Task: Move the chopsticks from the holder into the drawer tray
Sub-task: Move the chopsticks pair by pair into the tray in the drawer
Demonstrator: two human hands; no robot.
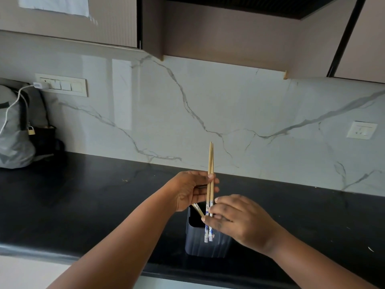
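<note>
Our right hand (239,220) and left hand (193,189) jointly pinch two upright bamboo chopsticks with blue-patterned ends (210,184) above the dark ribbed plastic holder (206,243) on the black counter (83,205); another stick (198,209) leans inside.

— Item one?
— Chopsticks (210,176), one pair, pale wood with blue-and-white patterned butts. Upright, tips up, side by side, above my holder.
— Item two?
— Holder (205,241), dark ribbed box, upright. One more stick (198,209) leans inside it.

Veined marble backsplash (208,105); black countertop (83,205); taupe cabinets (218,38).
</note>
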